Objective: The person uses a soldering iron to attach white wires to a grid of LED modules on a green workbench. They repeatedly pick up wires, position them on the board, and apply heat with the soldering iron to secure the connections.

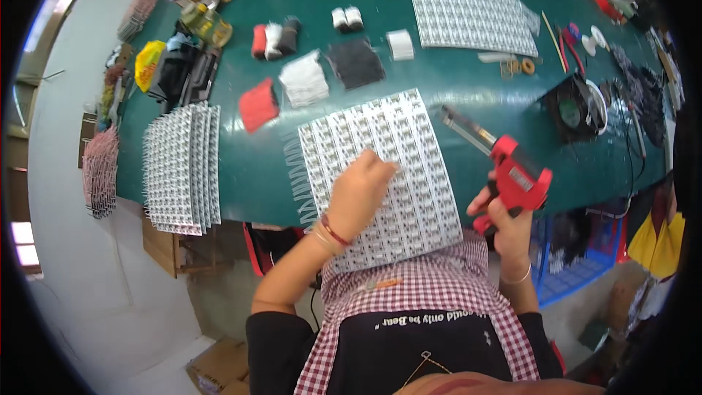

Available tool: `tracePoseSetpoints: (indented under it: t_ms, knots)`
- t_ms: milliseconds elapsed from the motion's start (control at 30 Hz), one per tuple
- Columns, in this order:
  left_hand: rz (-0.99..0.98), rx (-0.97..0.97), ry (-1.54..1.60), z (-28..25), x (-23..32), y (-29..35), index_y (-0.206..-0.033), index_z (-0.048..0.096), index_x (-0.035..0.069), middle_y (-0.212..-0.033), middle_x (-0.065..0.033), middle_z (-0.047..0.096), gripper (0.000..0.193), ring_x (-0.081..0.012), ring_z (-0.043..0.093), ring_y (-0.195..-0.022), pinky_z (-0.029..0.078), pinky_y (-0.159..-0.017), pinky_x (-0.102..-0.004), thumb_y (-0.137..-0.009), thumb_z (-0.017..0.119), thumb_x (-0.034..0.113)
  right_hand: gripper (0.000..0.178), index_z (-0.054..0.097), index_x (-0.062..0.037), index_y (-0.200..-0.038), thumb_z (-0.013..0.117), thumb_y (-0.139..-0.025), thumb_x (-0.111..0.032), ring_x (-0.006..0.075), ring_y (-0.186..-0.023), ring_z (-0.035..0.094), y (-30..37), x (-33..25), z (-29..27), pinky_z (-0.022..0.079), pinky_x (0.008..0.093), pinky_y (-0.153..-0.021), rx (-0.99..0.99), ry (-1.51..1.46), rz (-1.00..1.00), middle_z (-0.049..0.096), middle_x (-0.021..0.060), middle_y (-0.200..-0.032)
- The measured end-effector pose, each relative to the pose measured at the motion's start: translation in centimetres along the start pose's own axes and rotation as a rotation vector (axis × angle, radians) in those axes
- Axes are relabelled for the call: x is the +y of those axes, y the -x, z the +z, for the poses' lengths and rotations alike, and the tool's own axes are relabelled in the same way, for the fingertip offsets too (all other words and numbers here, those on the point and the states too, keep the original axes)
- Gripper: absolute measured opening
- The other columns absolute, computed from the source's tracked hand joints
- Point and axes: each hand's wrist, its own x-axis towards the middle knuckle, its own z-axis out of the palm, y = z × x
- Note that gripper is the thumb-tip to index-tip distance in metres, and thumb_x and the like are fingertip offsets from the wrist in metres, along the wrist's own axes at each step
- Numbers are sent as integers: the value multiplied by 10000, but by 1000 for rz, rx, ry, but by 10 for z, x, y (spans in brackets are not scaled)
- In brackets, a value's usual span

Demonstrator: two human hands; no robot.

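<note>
A white sheet (387, 124) printed with rows of small repeating pictures lies tilted over the table's front edge, partly on my lap. Thin clear strips (298, 175) stick out along its left side. Over the middle of the sheet is my left hand (363, 189), its fingers drawn together; whether anything small is between them cannot be made out. To the right of the sheet, my right hand (506, 219) grips a red and black gun-shaped tool (521, 175) by its handle. The tool's long metal nozzle points up and to the left, apart from the sheet.
Similar sheets are stacked at left (179, 168) and at the back (472, 11). Beyond my sheet lie red (258, 104), white (303, 80) and black (355, 62) cloth pieces. A black holder (574, 110) stands at right, near a cable. Below sits a blue crate (578, 256).
</note>
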Motion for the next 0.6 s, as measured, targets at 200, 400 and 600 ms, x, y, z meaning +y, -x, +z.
tracePoseSetpoints:
  t_ms: [200,400,600]
  knots:
    - [224,140,-152,3,-31,-19,-907,659,41,-834,-79,614,125,-247,622,-699,500,-591,-341,-797,713,14,550,475,62,-1324,684,-938,-269,180,-681,659,2,9,-20,591,371,-708,7,-54,13,633,93,-796]
    - [282,-3,-245,11,-39,-29,-978,659,46,-777,-66,531,224,-228,576,-672,489,-569,-335,-762,668,-12,403,508,67,-1222,635,-957,-209,137,-541,591,5,21,-24,581,340,-643,-28,67,107,578,61,-657]
    - [438,-62,-234,13,-44,-31,-1046,648,17,-782,-75,482,315,-217,551,-698,487,-593,-330,-734,625,-23,129,601,38,-999,656,-916,-43,106,-523,566,12,20,-5,495,271,-513,68,27,271,593,40,-665]
